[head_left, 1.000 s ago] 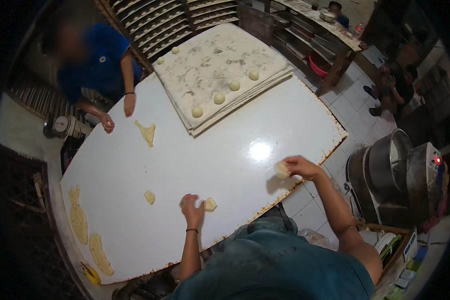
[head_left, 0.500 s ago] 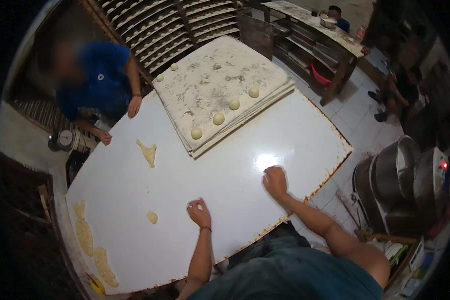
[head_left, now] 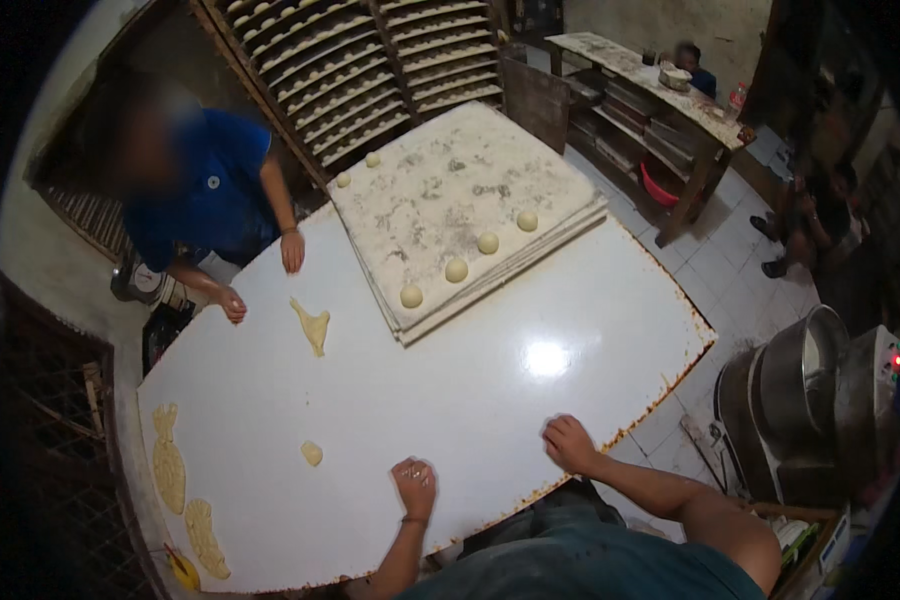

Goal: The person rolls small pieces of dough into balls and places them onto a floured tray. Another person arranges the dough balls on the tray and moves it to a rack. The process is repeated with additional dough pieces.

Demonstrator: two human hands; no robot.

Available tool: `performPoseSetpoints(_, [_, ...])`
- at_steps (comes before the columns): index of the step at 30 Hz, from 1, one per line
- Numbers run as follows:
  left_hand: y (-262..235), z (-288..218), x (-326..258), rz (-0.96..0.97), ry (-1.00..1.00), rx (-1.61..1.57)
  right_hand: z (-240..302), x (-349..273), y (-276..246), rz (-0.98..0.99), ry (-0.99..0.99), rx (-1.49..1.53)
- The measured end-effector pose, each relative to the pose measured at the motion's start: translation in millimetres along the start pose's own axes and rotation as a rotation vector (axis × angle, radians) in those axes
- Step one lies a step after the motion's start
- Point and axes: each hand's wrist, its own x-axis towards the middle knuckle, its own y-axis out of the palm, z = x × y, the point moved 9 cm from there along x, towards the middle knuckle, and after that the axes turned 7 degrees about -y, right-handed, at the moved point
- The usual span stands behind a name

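Observation:
My left hand (head_left: 415, 487) rests on the white tabletop (head_left: 470, 400) near its front edge, fingers curled in; whatever lies under them is hidden. To its right, my right hand (head_left: 570, 445) is cupped downward with bent fingers on the table, its palm out of sight. Left of my left hand sits a small lump of dough (head_left: 312, 453). Farther off lies a torn, stretched piece of dough (head_left: 312, 328). Two long, flattened dough pieces, one upper (head_left: 169, 465) and one lower (head_left: 205, 540), lie along the left edge.
A stack of floured boards (head_left: 460, 200) with several dough balls (head_left: 456, 270) covers the far side. A co-worker in blue (head_left: 210, 180) stands at the far left, hands at the table. Behind is a rack of dough trays (head_left: 340, 80); a metal mixer bowl (head_left: 800, 360) stands at right.
My right hand has come back toward the table's front edge, and my left hand has drawn nearer too. The view has shifted slightly. The co-worker's hands stay by the table's edge.

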Motion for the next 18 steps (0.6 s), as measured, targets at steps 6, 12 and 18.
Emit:
performPoseSetpoints(6, [-22.3,-19.5,76.7,-0.274,-0.258,-0.097,-59.8,37.0,-34.1,-0.382,0.309,-0.158])
performPoseSetpoints(12, [-28.3,15.1,5.8,-0.113,-0.028,-0.080,-5.2,-19.0,-11.0,0.015,-0.023,0.066])
performPoseSetpoints(18, [-5.7,-12.4,56.7,-0.133,-0.173,-0.024,-30.0,24.2,-3.9,-0.273,0.387,-0.110])
